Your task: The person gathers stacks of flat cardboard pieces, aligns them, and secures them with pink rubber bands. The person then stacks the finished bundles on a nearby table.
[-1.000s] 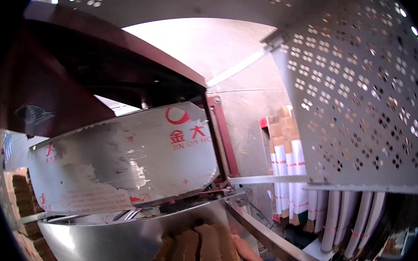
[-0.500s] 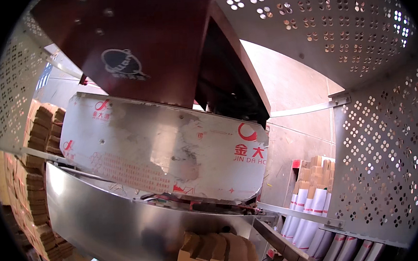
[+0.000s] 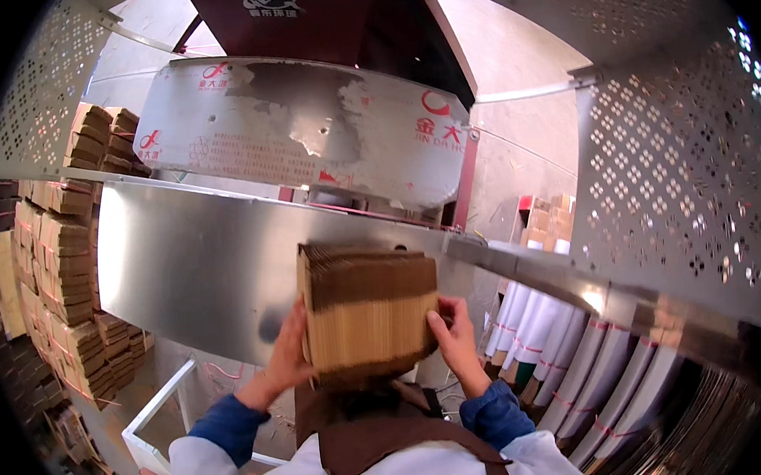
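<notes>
Nearest: person's brown apron (image 3: 386,438) over white top w/ blue cuffs. Just beyond, in front of the chest, a stack of brown cardboard pcs (image 3: 369,326) is clamped btwn two bare hands, set apart: L hand (image 3: 287,352) flat along its L side, R hand (image 3: 458,340) on its R side, thumb against it. Stack overlaps a shiny steel sheet (image 3: 214,258) in view; can't tell if touching. Farther: silvery panel w/ red print (image 3: 276,126), perforated metal guard (image 3: 673,199) at R, then dark red housing (image 3: 330,20).
</notes>
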`<state>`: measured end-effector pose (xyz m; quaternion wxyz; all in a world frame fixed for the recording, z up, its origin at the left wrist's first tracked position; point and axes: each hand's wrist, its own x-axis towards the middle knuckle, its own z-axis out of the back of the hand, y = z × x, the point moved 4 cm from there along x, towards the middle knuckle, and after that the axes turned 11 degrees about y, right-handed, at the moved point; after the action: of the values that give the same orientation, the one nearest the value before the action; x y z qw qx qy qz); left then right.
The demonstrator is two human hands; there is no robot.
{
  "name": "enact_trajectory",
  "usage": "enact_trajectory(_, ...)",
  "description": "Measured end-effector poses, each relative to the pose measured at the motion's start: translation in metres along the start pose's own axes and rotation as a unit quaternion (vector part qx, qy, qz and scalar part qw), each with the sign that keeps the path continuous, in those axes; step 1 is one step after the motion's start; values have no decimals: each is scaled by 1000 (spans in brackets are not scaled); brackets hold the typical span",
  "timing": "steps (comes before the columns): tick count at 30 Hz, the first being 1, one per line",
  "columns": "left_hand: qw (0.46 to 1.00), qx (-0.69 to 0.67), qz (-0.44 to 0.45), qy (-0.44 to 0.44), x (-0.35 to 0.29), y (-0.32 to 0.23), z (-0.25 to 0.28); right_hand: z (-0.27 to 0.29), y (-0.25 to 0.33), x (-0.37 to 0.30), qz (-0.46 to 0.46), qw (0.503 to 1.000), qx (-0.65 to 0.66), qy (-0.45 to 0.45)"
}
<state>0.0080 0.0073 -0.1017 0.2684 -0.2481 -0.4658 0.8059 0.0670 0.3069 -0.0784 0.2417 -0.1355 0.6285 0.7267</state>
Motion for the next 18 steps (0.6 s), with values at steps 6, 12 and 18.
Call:
enact_trajectory(6,952,-237,182,66,-5,49,-54,-21,2,-13,192,958,-184,-110)
enact_trajectory(12,979,-153,117,63,38,44,-85,22,-26,2,199,960,-75,-179)
enact_trajectory(18,994,11,26,104,66,27,-82,64,-64,-16,164,972,142,-89)
